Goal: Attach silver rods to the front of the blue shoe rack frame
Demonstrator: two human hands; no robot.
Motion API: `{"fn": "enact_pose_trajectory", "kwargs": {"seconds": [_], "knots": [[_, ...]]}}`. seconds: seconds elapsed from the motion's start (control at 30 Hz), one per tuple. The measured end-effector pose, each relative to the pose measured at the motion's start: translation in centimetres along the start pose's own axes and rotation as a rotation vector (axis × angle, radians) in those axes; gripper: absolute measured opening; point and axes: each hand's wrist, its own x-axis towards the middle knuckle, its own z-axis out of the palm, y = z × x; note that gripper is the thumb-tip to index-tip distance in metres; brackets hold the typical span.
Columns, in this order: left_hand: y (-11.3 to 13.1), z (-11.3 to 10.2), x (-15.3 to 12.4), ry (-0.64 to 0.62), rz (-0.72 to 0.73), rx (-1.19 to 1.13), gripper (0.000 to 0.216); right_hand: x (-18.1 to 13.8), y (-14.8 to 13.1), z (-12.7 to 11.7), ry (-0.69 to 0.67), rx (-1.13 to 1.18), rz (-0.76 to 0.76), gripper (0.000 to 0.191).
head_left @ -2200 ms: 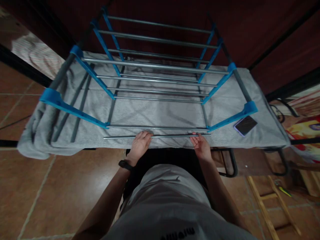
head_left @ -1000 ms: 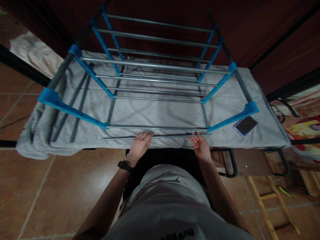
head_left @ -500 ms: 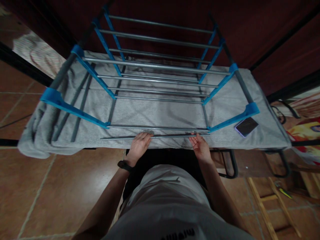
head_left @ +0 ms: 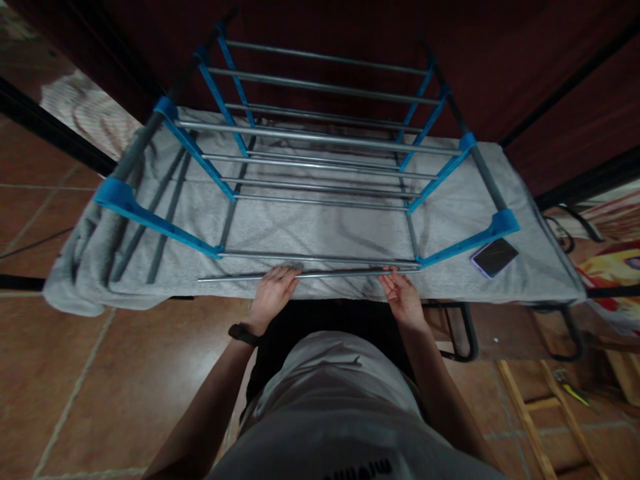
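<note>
Two hands, one left hand and one right hand, are on one loose rod, with one dark wristband just behind the grip on the left. Beyond the grip, one rack counts eight blue brackets, four to each side, and one crossing rod spans the nearest pair. Left of the grip lie two dark tubes; right of it, one phone and, lower down on the floor, one wooden frame.

- Phone, 3 o'clock, on the blanket
- Bag, 3 o'clock, beyond
- Wooden frame, 4 o'clock, on the floor
- Cloth, 10 o'clock
</note>
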Motion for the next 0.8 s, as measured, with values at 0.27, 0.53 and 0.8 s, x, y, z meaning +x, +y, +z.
{"fn": "enact_pose_trajectory", "kwargs": {"seconds": [0.27,0.53,0.8], "knots": [[-0.1,-0.8,-0.1,0.033,0.009,-0.018,0.031,0.1,-0.2,0.8,0.005,0.015,-0.009,0.018],[0.1,-1.7,0.2,0.077,-0.002,-0.026,0.030,-0.1,-1.0,2.5,-0.059,-0.001,-0.025,0.015],[0.7,-1.8,0.9,0.096,-0.014,-0.051,0.029,0.1,-2.4,3.4,-0.062,0.019,-0.070,0.013]]}}
